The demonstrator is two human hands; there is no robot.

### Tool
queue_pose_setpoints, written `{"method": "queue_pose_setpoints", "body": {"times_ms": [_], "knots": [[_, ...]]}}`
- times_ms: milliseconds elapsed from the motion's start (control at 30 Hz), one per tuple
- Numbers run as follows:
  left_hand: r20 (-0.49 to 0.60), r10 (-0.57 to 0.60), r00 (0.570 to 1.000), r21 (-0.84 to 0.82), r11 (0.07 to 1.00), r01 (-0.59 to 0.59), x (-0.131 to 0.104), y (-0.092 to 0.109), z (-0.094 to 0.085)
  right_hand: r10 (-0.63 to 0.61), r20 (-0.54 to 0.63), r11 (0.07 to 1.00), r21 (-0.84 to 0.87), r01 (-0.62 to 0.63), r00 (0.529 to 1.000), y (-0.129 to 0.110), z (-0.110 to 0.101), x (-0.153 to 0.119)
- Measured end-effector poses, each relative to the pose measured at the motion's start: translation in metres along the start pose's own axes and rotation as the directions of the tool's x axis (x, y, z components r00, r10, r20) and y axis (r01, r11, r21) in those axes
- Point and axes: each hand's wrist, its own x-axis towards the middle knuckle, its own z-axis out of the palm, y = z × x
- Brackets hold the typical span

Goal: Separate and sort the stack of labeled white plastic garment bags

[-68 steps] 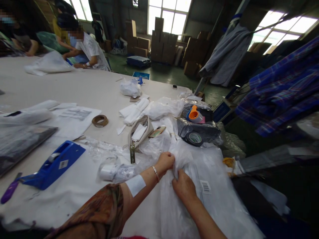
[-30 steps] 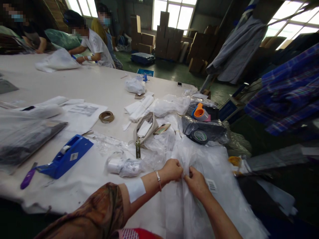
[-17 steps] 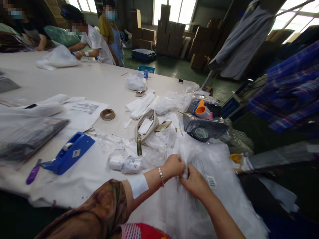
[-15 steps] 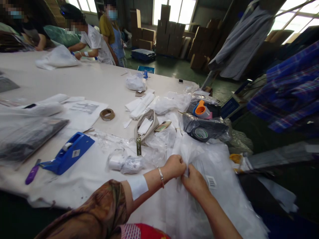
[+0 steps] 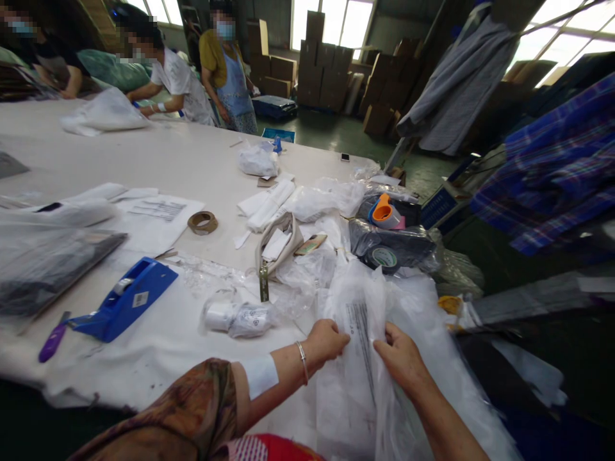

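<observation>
A translucent white plastic bag [image 5: 355, 378] with dark printed lines hangs between my two hands at the table's near edge. My left hand [image 5: 328, 339] pinches its left side, thumb pointing right. On the other side, my right hand [image 5: 401, 355] grips the bag's right edge with curled fingers. More clear plastic bags [image 5: 432, 333] lie under and to the right of it. Left of my left hand is a plastic-wrapped white roll [image 5: 250, 318]. Beyond the hands sits a beige pouch [image 5: 280, 243] holding white papers.
A blue tape dispenser [image 5: 127, 299] and a purple cutter [image 5: 54, 339] lie at left, a brown tape roll [image 5: 202, 223] farther back. Black tape [image 5: 383, 257] and an orange-handled tape holder [image 5: 384, 211] rest on dark packages at right. Several people stand across the table.
My hands have moved apart, the left one to the left and the right one to the right. The bag between them is now spread, showing its print. A person in an apron has shifted right.
</observation>
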Motion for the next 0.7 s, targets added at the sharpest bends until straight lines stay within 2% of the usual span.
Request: {"method": "queue_pose_setpoints", "body": {"times_ms": [167, 367, 500, 633, 700], "knots": [[0.008, 0.04, 0.999, -0.118, 0.992, -0.039, -0.007, 0.004, -0.001, -0.001, 0.005, 1.0, 0.01, 0.001, 1.0, 0.002, -0.006, -0.002], [0.137, 0.116, 0.984, -0.374, 0.926, -0.058, -0.018, 0.001, -0.005, -0.002, -0.018, 1.0, 0.006, 0.002, 1.0, 0.0, -0.008, -0.002], [0.275, 0.126, 0.953, -0.324, 0.946, -0.032, -0.027, -0.012, 0.002, 0.005, -0.027, 1.0, 0.019, -0.004, 1.0, 0.002, -0.01, -0.001], [0.402, 0.078, 0.913, -0.279, 0.959, 0.041, -0.033, -0.03, 0.014, 0.013, 0.01, 0.997, 0.077, -0.014, 1.0, 0.004, -0.013, -0.001], [0.446, 0.086, 0.891, -0.24, 0.97, 0.027, -0.033, -0.038, 0.017, 0.012, 0.014, 0.995, 0.098, -0.013, 1.0, 0.003, -0.014, -0.001]]}}
